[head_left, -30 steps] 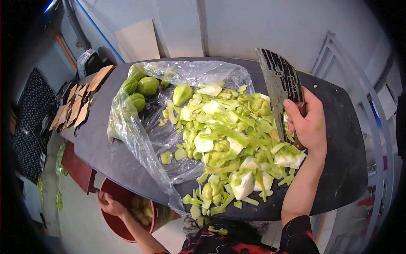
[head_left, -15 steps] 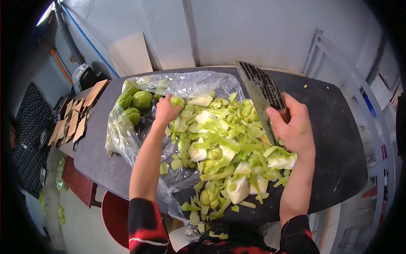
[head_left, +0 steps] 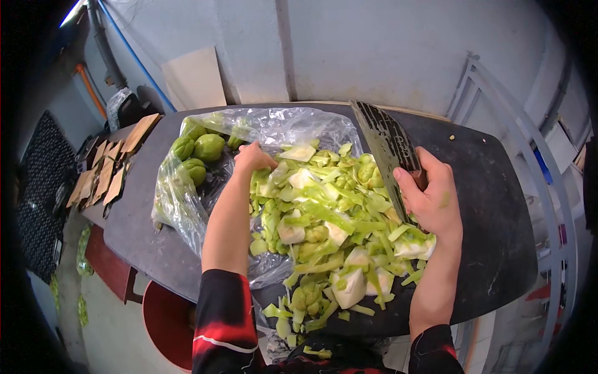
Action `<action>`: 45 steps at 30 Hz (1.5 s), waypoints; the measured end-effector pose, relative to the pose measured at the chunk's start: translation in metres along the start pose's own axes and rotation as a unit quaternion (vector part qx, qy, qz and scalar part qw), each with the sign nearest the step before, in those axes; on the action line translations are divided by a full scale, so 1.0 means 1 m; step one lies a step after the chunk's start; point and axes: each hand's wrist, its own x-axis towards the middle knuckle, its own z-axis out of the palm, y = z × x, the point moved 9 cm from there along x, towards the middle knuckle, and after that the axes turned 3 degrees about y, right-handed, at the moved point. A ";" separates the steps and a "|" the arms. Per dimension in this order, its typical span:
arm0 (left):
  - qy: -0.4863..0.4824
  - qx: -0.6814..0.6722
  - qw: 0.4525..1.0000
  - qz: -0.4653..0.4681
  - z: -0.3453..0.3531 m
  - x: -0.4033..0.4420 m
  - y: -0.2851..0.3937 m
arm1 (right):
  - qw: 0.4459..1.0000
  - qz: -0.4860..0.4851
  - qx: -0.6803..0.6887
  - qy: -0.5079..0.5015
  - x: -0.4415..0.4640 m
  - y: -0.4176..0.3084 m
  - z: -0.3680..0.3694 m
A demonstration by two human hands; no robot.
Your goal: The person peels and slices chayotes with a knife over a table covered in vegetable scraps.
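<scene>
The right hand (head_left: pixel 431 194) is closed around the cleaver (head_left: pixel 387 148); the left hand (head_left: pixel 254 157), part-curled, is at the peelings (head_left: pixel 333 212) (hold unclear).

Lighting moderate and even; bright glare at the upper left corner. Plastic bag (head_left: pixel 182 194) shows specular highlights. Wide-angle distortion bends the table (head_left: pixel 492 218) outline (corners fall to black). Central detail acceptably sharp.
</scene>
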 end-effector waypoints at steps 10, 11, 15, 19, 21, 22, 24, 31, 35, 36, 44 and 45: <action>0.083 -0.167 0.979 0.084 -0.009 -0.030 -0.003 | 0.999 -0.025 -0.030 -0.036 -0.005 -0.020 0.014; 0.093 -0.177 0.974 0.102 -0.015 -0.038 0.003 | 0.998 -0.032 -0.034 -0.040 -0.007 -0.022 0.015; 0.125 -0.397 0.907 0.065 -0.005 -0.051 -0.013 | 0.997 -0.051 -0.038 -0.041 -0.010 -0.032 0.016; -0.047 -0.616 0.786 0.010 0.005 -0.060 -0.007 | 0.997 -0.051 -0.026 -0.049 -0.013 -0.034 0.015; -0.040 -0.755 0.650 0.078 -0.028 -0.079 0.006 | 0.997 -0.058 -0.029 -0.046 -0.011 -0.035 0.013; -0.013 -0.773 0.629 0.084 -0.041 -0.089 0.003 | 0.997 -0.058 -0.029 -0.043 -0.010 -0.035 0.012; -0.051 -0.838 0.542 -0.004 -0.034 -0.116 0.016 | 0.997 -0.055 -0.030 -0.043 -0.011 -0.033 0.013; -0.109 -0.897 0.427 0.015 0.016 -0.098 0.051 | 0.994 -0.050 -0.040 -0.084 -0.013 -0.032 0.038; -0.116 -0.923 0.359 0.068 -0.027 -0.142 0.063 | 0.993 -0.025 -0.006 -0.114 -0.011 -0.022 0.054; -0.145 -0.936 0.316 0.053 -0.025 -0.148 0.064 | 0.992 -0.004 0.017 -0.122 -0.011 -0.019 0.060; -0.183 -0.905 0.363 0.125 -0.029 -0.181 0.083 | 0.961 0.111 0.127 -0.218 -0.021 0.013 0.107; -0.173 -0.908 0.357 0.138 -0.034 -0.183 0.081 | 0.948 0.131 0.174 -0.230 -0.022 0.017 0.112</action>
